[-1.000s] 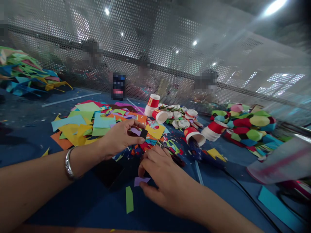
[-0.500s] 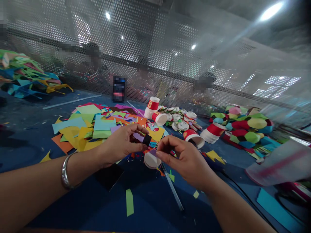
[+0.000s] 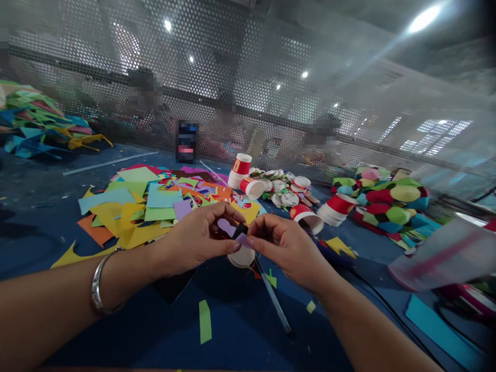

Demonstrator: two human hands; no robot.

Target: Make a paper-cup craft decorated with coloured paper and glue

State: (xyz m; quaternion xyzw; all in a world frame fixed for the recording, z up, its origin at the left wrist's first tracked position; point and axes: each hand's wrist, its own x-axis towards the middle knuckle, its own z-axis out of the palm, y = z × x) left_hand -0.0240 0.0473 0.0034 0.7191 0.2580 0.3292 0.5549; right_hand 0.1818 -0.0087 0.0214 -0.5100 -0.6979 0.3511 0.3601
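My left hand [image 3: 194, 235], with a silver bangle at the wrist, pinches a purple paper piece [image 3: 226, 227] and a small black paper piece [image 3: 239, 230]. Facing it, my right hand [image 3: 289, 250] holds a small purple scrap [image 3: 244, 239] between thumb and index finger. That scrap overlaps the black piece, and the fingertips of both hands nearly meet. Just beneath them is a white paper cup [image 3: 242, 258], partly covered by my fingers. A clear thin rod [image 3: 273, 296] lies below my right hand.
Coloured paper sheets [image 3: 127, 199] are heaped behind my left hand. Red and white paper cups [image 3: 337, 209] and round white pieces [image 3: 279, 187] lie beyond. Multicoloured paper balls [image 3: 399, 199] and a translucent cup [image 3: 437, 253] stand right, near a black cable [image 3: 382, 298]. Perforated metal sheeting [image 3: 217, 67] rises behind.
My right hand has come left and slightly up, bringing the purple scrap against the black piece. Both hands are now closer together. The view has shifted slightly.
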